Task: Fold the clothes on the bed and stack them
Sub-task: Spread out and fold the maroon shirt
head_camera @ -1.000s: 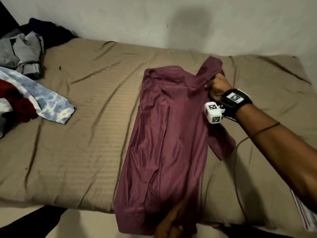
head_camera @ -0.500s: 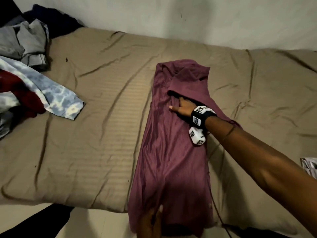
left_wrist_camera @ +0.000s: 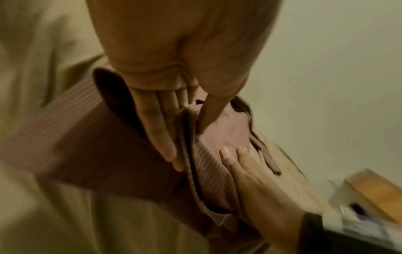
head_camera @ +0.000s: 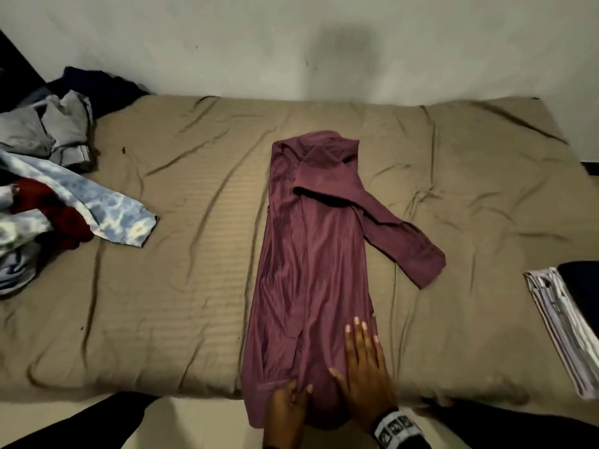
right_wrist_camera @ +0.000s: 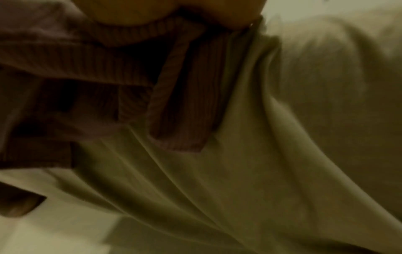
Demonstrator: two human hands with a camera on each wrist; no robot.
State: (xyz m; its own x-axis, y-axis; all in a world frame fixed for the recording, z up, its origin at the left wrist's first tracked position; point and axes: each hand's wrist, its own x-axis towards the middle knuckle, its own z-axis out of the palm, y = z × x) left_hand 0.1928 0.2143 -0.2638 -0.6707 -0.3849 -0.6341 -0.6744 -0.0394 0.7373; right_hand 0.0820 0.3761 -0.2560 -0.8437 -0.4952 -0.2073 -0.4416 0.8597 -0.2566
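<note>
Centrally on the bed [head_camera: 194,286] lay the maroon shirt [head_camera: 311,254], already narrowed into a long strip running from the near edge toward the wall, its hem hanging slightly over the mattress edge. The right hand [head_camera: 364,367] rested flat on the lower part of the strip, fingers straight and together, gripping nothing; this pressure presumably held the folded layers in place. The left hand [head_camera: 287,406] was at the hem just beside it, and the left wrist view showed its thumb and fingers [left_wrist_camera: 156,123] closed on a raised fold of the fabric edge, a hold that would suit lifting the hem toward the collar. One sleeve [head_camera: 398,234] was not yet tucked and trailed out to the right across the sheet, so it probably needed folding in first. No container was present; the bed itself served as the holding surface. At its left end sat an unfolded pile of clothes [head_camera: 64,202], grey, tie-dyed blue and dark red. At the right edge lay a folded stack [head_camera: 564,322], well apart from the shirt, the likely destination.
</note>
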